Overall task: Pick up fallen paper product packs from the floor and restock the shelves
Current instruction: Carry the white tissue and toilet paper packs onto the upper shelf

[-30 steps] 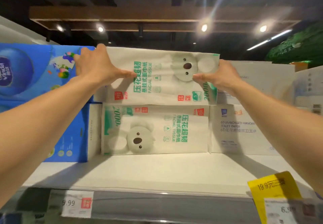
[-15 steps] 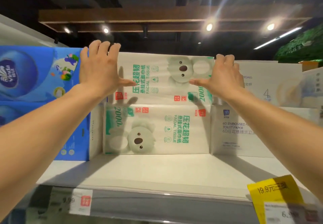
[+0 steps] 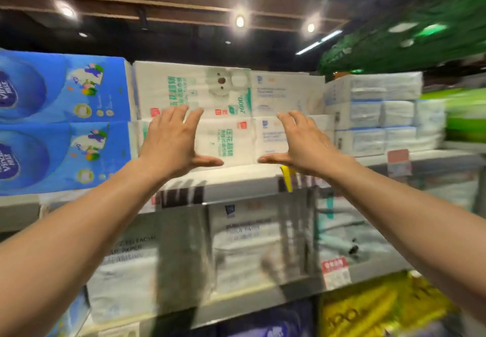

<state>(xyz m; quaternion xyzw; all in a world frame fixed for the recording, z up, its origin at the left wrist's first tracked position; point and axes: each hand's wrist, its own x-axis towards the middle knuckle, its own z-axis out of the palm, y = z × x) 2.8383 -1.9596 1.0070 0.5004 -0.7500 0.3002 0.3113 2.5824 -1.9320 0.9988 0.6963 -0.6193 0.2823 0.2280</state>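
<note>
Both hands are seen raised in front of the top shelf (image 3: 236,178). The left hand (image 3: 171,142) is open, fingers spread, thumb out, nothing held. The right hand (image 3: 305,142) is open likewise, nothing held. No contact with any pack can be confirmed; the frame is motion-blurred.

Task thing: an upper koala tissue pack (image 3: 194,89) is found stacked on a lower koala tissue pack (image 3: 226,142), both far back on the shelf. They are flanked by blue packs (image 3: 63,86) on the left and white toilet paper packs (image 3: 286,92) just beside on the right. The upper pack sits level and roughly flush with its neighbours.

Progress, as judged: this pack is taken as restocked, since it is seated and released. No correction seems needed. What is left cannot be told, as the floor is not in view and no fallen packs are shown. A look down is probably called for next.

More wrapped packs (image 3: 242,244) are seen on the shelf below, and yellow packs (image 3: 368,307) low on the right.
</note>
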